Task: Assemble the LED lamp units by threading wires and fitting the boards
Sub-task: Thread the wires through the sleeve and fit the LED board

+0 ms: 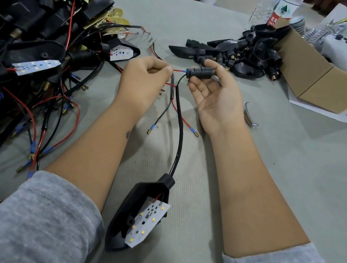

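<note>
Red wire (178,70) pinched by left hand (142,79), entering stem (201,72) gripped by right hand (217,92), mid-table. Near edge: housing (126,220), board (147,221) unseated. Threading underway; fitting left.

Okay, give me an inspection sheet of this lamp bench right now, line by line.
Surface: grey table, scuffed near the middle.
Job's things: black stem fitting in the right hand; lamp housing with LED board tilted in it, near the table edge.
Clutter: loose metal clip; pile of wired lamps; empty housings spilling from a cardboard box.
Grippers: left hand fingers pinch the red wire entering the fitting.
Cables: black sheathed cable runs from the housing towards the hands.
Surroundings: water bottles.
</note>
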